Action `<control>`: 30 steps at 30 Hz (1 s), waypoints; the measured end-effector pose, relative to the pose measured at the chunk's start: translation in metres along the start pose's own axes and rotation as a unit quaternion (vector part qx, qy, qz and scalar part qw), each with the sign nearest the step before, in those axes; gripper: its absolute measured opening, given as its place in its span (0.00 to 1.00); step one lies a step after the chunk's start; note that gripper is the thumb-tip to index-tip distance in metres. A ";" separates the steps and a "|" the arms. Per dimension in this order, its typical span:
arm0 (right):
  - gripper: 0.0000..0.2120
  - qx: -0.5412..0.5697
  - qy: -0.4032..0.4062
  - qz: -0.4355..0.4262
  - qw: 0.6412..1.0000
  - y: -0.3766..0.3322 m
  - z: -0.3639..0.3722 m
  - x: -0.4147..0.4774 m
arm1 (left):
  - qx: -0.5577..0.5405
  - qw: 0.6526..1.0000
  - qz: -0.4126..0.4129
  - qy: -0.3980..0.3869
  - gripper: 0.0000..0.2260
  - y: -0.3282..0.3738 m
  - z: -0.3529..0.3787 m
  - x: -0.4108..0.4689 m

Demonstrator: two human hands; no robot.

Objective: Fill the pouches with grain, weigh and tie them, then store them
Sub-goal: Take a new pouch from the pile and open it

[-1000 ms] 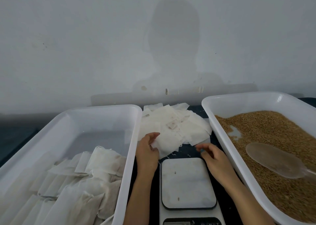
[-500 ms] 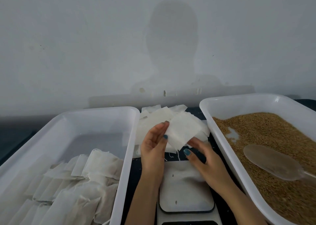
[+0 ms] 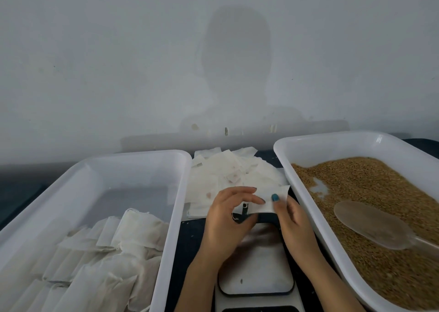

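Two white trays flank centre frame: left tray (image 3: pixel 133 155) holds filled pouches (image 3: pixel 114 252), right tray (image 3: pixel 332 149) holds grain (image 3: pixel 380 193) and a scoop (image 3: pixel 370 226). Between them, above the scale (image 3: pixel 254 276), left hand (image 3: pixel 225 221) and right hand (image 3: pixel 295 223) both pinch one empty pouch (image 3: pixel 268 206), spare pouches (image 3: pixel 225 171) piled higher in frame.

A pale grey wall (image 3: pixel 95 62) rises behind the far edge of the dark table (image 3: pixel 21 188) — a person's shadow (image 3: pixel 235 62) falls across its middle, small chipped marks (image 3: pixel 226 131) just below.
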State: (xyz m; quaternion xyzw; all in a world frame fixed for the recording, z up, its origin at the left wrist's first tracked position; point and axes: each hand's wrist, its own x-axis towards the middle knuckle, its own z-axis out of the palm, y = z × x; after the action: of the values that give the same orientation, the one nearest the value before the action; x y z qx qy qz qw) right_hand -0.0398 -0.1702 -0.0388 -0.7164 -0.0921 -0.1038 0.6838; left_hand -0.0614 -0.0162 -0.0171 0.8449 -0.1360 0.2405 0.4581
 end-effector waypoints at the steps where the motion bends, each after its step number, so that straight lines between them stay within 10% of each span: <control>1: 0.19 0.001 -0.006 -0.002 1.000 -0.001 0.000 0.000 | 0.005 1.000 0.004 0.004 0.17 0.000 -0.001 0.000; 10: 0.13 0.058 -0.061 -0.003 0.996 -0.009 -0.001 0.002 | 0.081 0.988 0.062 0.116 0.09 0.002 -0.001 -0.001; 30: 0.13 0.016 -0.006 0.000 1.000 -0.008 0.001 -0.002 | 0.162 0.977 0.136 -0.019 0.23 0.011 0.000 -0.006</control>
State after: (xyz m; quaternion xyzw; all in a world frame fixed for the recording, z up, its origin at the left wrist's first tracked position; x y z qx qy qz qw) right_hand -0.0440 -0.1686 -0.0320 -0.7062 -0.0979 -0.0976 0.6944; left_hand -0.0715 -0.0215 -0.0126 0.8858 -0.2173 0.3035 0.2758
